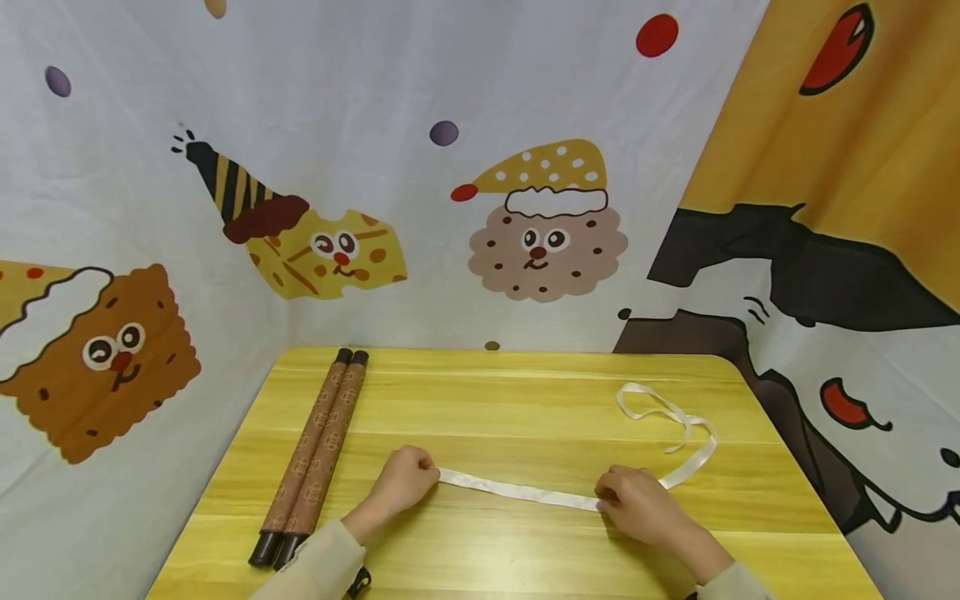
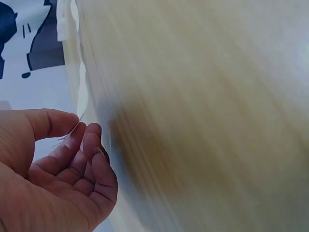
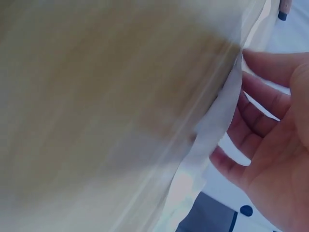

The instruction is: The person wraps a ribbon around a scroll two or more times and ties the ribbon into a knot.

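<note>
A white satin ribbon (image 1: 517, 490) stretches between the two hands over the wooden table (image 1: 480, 400). My left hand (image 1: 405, 482) pinches its end between thumb and index finger, with a few frayed threads at the tip in the left wrist view, where the ribbon (image 2: 82, 89) runs away edge-on. Farther along, my right hand (image 1: 637, 504) pinches the ribbon between thumb and fingertips. In the right wrist view the ribbon (image 3: 215, 118) passes on beyond that pinch. Its loose length lies in curls on the table behind the right hand.
Two brown patterned scroll-like rolls (image 1: 324, 450) with dark ends lie side by side at the table's left. A small black object (image 1: 360, 582) shows partly behind the left sleeve (image 1: 322, 567). Cartoon-printed cloth (image 1: 442, 317) hangs round the table's back and sides.
</note>
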The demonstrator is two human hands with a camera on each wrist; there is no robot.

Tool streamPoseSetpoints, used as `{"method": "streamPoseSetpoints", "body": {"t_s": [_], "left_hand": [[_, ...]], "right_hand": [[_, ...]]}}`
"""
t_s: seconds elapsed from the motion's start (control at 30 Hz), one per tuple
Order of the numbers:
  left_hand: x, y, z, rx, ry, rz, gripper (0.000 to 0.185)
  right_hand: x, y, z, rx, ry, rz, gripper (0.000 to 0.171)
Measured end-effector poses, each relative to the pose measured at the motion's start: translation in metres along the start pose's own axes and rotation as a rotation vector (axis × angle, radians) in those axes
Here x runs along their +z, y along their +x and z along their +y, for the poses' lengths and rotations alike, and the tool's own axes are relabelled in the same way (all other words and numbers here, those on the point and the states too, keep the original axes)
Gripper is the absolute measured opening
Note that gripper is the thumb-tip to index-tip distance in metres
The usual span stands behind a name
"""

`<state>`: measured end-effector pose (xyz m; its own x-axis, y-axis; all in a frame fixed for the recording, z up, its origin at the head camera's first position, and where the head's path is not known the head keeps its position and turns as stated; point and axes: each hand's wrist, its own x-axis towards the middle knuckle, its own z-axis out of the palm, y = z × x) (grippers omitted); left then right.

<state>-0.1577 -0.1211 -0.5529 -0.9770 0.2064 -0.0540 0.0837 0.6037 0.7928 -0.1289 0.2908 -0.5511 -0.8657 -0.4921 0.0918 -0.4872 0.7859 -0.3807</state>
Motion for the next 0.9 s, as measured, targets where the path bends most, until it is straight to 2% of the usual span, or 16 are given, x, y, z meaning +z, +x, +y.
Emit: {"method": "streamPoseSetpoints", "body": {"t_s": [0.17, 0.27, 0.43, 0.57, 0.9], "left_hand": [[-0.004, 0.000, -0.005, -0.014, 0.015, 0.012, 0.022], [-0.009, 0.000, -0.007, -0.045, 0.004, 0.018, 0.021], [-0.015, 0.000, -0.009, -0.080, -0.006, 0.035, 0.026], [-0.020, -0.002, -0.012, -0.101, 0.004, 0.055, 0.030], [-0.026, -0.009, -0.019, -0.146, 0.047, 0.107, 0.025]], "right_hand": [[-0.006, -0.009, 0.008, -0.009, 0.094, -0.047, 0.017], [-0.009, -0.013, 0.014, -0.029, 0.091, -0.024, 0.016], [-0.013, -0.017, 0.025, -0.083, 0.015, 0.071, 0.025], [-0.016, -0.020, 0.035, -0.083, -0.048, 0.111, 0.026], [-0.027, -0.030, 0.058, 0.029, -0.204, 0.204, 0.032]]}}
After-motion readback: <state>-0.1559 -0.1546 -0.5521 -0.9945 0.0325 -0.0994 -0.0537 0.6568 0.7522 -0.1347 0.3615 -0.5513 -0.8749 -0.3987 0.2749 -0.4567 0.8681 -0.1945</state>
